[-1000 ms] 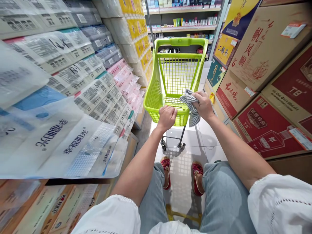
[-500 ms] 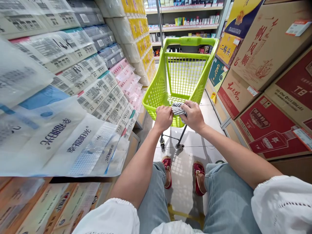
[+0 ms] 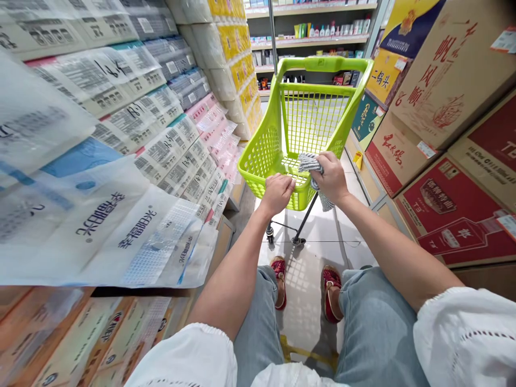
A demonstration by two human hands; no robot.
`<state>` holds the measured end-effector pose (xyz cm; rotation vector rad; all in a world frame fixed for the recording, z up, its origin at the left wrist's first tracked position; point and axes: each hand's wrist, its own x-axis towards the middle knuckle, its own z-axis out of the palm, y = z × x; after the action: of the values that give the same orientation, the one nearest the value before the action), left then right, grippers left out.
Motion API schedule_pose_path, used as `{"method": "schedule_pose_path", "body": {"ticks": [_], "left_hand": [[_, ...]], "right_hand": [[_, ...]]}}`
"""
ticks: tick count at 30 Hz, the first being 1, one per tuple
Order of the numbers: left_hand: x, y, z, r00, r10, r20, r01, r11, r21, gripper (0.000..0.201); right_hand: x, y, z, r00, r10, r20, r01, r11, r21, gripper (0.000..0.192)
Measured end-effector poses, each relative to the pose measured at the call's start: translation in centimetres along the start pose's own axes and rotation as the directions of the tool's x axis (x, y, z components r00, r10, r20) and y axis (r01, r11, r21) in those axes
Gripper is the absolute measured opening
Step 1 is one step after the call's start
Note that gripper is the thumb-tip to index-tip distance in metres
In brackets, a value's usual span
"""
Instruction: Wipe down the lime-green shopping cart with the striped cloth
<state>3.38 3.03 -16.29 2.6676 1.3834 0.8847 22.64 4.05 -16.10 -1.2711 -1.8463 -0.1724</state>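
Note:
A lime-green plastic shopping cart (image 3: 260,148) with a lattice basket stands in front of me, its near rim toward my knees. My left hand (image 3: 278,193) is closed over that near rim, fingers curled on top. In my right hand (image 3: 332,174) is a grey-and-white striped cloth (image 3: 309,162), bunched up at the right part of the near rim. One end of the cloth sticks out to the left over the basket, and another end hangs below the hand. Inside the basket only the green grid shows.
Packs of paper goods (image 3: 157,145) rise on the left, with yellow-and-white bundles (image 3: 234,64) behind. Cardboard boxes (image 3: 443,199) are stacked on the right. Shelves with bottles (image 3: 314,40) cross the far end. A metal pole (image 3: 272,35) stands behind the cart.
My right hand has moved right along the rim with the cloth, away from my left hand. A loose end of the cloth now hangs down. The left hand stays on the rim.

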Motion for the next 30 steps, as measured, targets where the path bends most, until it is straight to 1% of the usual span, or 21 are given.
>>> {"method": "schedule_pose_path", "body": {"ticks": [4, 6, 8, 10, 12, 14, 16, 18, 19, 20, 22, 23, 24, 25, 27, 29, 30], "left_hand": [[-0.2, -0.6, -0.1, 1.0, -0.03, -0.002, 0.03, 0.999, -0.019, 0.026], [-0.2, -0.8, -0.2, 0.999, -0.036, 0.002, 0.036, 0.999, -0.025, 0.022], [-0.2, -0.9, -0.4, 1.0, -0.029, 0.004, 0.03, 0.999, -0.024, 0.025], [-0.1, -0.7, -0.5, 1.0, -0.015, 0.006, 0.015, 1.0, -0.022, 0.032], [-0.1, -0.5, -0.6, 1.0, -0.001, 0.004, 0.002, 1.0, -0.029, 0.038], [0.0, -0.4, -0.6, 1.0, 0.002, 0.001, -0.002, 0.999, -0.035, 0.041], [-0.1, -0.4, -0.6, 1.0, -0.004, 0.002, 0.005, 0.999, -0.035, 0.042], [-0.1, -0.8, -0.6, 1.0, -0.012, 0.008, 0.013, 1.0, -0.029, 0.041], [-0.1, -1.1, -0.7, 1.0, -0.011, 0.013, 0.011, 1.0, -0.026, 0.04], [-0.1, -1.4, -0.8, 1.0, -0.006, 0.02, 0.006, 1.0, -0.025, 0.039], [-0.1, -2.1, -1.0, 1.0, 0.007, 0.03, -0.006, 1.0, -0.03, 0.037], [-0.1, -2.3, -1.1, 0.999, 0.013, 0.03, -0.011, 0.999, -0.038, 0.036], [0.0, -2.5, -1.2, 0.999, 0.016, 0.029, -0.015, 0.999, -0.049, 0.036], [0.1, -2.6, -1.2, 1.0, 0.017, 0.026, -0.016, 0.998, -0.06, 0.037], [0.3, -2.7, -1.3, 1.0, 0.015, 0.023, -0.013, 0.997, -0.081, 0.037], [0.4, -2.9, -1.3, 0.999, 0.012, 0.03, -0.009, 0.995, -0.096, 0.038], [0.5, -3.1, -1.4, 0.999, 0.01, 0.032, -0.007, 0.995, -0.102, 0.038]], "right_hand": [[-1.8, -3.9, 0.2, 0.992, -0.074, 0.105, 0.081, 0.995, -0.057, 0.018], [-2.2, -4.7, 0.1, 0.984, -0.112, 0.14, 0.122, 0.99, -0.071, 0.018], [-2.0, -4.0, 0.0, 0.976, -0.148, 0.157, 0.159, 0.985, -0.061, 0.019], [-1.2, -2.2, -0.1, 0.979, -0.144, 0.145, 0.15, 0.988, -0.034, 0.021], [-0.1, -0.1, 0.1, 0.994, -0.073, 0.078, 0.073, 0.997, 0.0, 0.022], [0.8, 1.2, 0.4, 0.999, 0.029, -0.022, -0.028, 0.999, 0.038, 0.022], [0.9, 1.2, 0.7, 0.989, 0.103, -0.104, -0.098, 0.994, 0.054, 0.024], [0.3, -0.1, 0.9, 0.991, 0.092, -0.101, -0.089, 0.995, 0.034, 0.024], [-0.2, -1.0, 1.0, 0.997, 0.05, -0.06, -0.049, 0.999, 0.017, 0.024], [-0.6, -1.8, 0.9, 1.0, -0.018, 0.005, 0.018, 1.0, 0.018, 0.024], [-1.1, -2.6, 0.8, 0.984, -0.142, 0.107, 0.138, 0.989, 0.046, 0.025], [-1.2, -2.6, 0.8, 0.975, -0.176, 0.132, 0.169, 0.984, 0.059, 0.026], [-1.1, -2.4, 0.8, 0.975, -0.18, 0.133, 0.173, 0.983, 0.065, 0.027], [-0.9, -2.0, 0.9, 0.981, -0.158, 0.113, 0.152, 0.986, 0.064, 0.028], [-0.5, -1.1, 1.3, 0.998, -0.065, 0.027, 0.063, 0.996, 0.06, 0.029], [-0.5, -0.5, 1.7, 0.998, 0.006, -0.057, -0.002, 0.997, 0.072, 0.029], [-0.8, -0.4, 2.0, 0.997, 0.014, -0.082, -0.007, 0.997, 0.078, 0.03]]}}
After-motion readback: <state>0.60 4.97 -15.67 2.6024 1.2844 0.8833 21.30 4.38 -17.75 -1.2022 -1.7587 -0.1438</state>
